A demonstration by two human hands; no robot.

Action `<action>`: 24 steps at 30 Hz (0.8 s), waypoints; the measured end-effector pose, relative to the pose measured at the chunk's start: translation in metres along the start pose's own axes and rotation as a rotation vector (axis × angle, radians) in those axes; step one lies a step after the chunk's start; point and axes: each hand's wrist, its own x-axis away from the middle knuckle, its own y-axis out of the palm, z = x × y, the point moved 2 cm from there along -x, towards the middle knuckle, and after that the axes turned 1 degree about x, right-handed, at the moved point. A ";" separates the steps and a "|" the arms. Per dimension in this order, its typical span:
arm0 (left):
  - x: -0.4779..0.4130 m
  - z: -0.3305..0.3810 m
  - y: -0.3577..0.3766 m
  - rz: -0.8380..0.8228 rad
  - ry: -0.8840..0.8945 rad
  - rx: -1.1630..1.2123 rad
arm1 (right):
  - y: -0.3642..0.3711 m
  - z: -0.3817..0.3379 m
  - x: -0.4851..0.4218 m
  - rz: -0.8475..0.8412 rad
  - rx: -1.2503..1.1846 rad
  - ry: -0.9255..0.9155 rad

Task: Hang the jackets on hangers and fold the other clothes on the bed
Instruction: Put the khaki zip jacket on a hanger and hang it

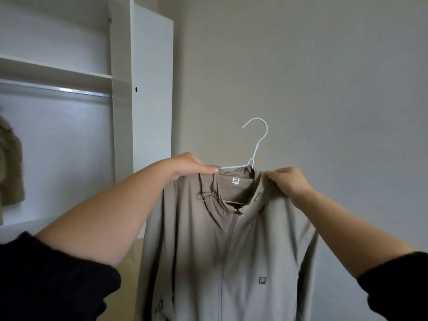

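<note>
Beige zip jacket [208, 251] held up in front of the wall, on a white wire hanger [257, 144] whose hook stands clear above the collar. Grip of left hand [190, 164] pinches one jacket shoulder where the hanger arm ends; grip of right hand [288, 181] pinches fabric at the other shoulder. Open wardrobe at left: metal rail [58, 90] under a shelf, brownish garment [10, 163] at the far edge.

Black sleeves [53, 279] (pushed up), forearms bare.
</note>
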 end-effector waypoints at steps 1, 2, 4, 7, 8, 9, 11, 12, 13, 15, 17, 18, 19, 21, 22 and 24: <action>-0.001 -0.001 0.003 -0.015 0.022 0.015 | -0.005 -0.002 -0.001 0.096 0.061 -0.067; -0.001 -0.001 0.005 -0.027 0.041 0.024 | -0.012 -0.003 -0.002 0.190 0.085 -0.109; 0.000 0.000 0.007 -0.033 0.066 0.067 | -0.025 -0.002 -0.007 0.257 0.234 -0.148; -0.001 -0.003 0.007 0.028 0.113 0.078 | -0.036 0.002 -0.006 0.087 0.466 -0.110; 0.000 -0.003 0.008 0.047 0.121 0.087 | -0.040 0.002 -0.005 0.066 0.430 -0.118; -0.003 -0.005 0.009 0.064 0.137 0.091 | -0.044 0.002 -0.004 0.038 0.343 -0.142; -0.007 -0.008 0.012 0.108 0.161 0.109 | -0.045 -0.001 0.003 -0.118 0.261 -0.176; -0.006 -0.007 0.013 0.133 0.173 0.118 | -0.043 -0.003 0.007 -0.214 0.311 -0.191; -0.008 -0.008 0.015 0.146 0.176 0.115 | -0.040 -0.003 0.011 -0.267 0.385 -0.214; -0.011 -0.008 0.018 0.162 0.174 0.070 | -0.035 -0.001 0.013 -0.237 0.480 -0.262; -0.009 -0.001 0.018 0.191 0.205 -0.006 | -0.035 0.001 0.013 -0.145 0.440 -0.277; -0.007 0.002 0.017 0.209 0.237 -0.043 | -0.037 0.003 0.013 -0.104 0.407 -0.267; -0.008 0.006 0.017 0.195 0.272 -0.044 | -0.039 0.005 0.013 -0.068 0.367 -0.253; -0.002 0.018 0.019 0.085 0.318 -0.073 | -0.043 0.006 0.012 0.003 0.313 -0.238; 0.001 0.025 0.023 0.022 0.333 -0.154 | -0.045 0.006 0.011 0.040 0.300 -0.237; 0.000 0.033 0.027 -0.012 0.354 -0.382 | -0.047 0.004 0.011 0.101 0.288 -0.249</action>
